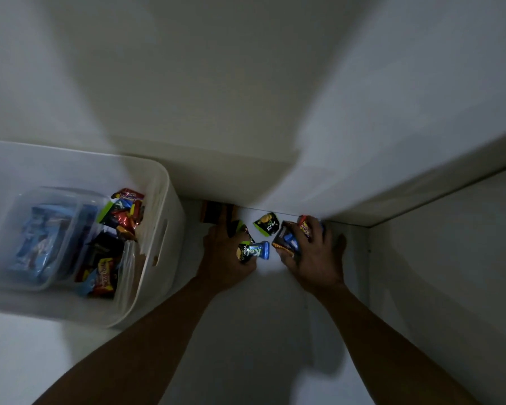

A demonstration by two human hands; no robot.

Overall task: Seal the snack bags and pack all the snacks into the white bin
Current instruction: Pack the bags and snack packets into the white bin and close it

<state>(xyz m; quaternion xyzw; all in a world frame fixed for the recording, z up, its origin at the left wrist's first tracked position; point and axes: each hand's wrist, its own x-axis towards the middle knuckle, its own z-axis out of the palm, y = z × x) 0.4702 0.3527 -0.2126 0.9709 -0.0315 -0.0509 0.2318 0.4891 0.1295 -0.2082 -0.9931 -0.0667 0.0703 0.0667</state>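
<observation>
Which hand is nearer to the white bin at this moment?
Left. The left hand, gripping wrapped snacks, lies just beside the wall of the white bin; the right hand, gripping other snacks, is farther right, beyond the loose green packet.

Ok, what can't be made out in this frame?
All head view:
white bin: left side cut off by frame edge.
clear bags inside: seals lost to blur.
left hand, right hand: fingers hide how many wrapped snacks each grips.
dark object behind left hand: too dim.
</observation>
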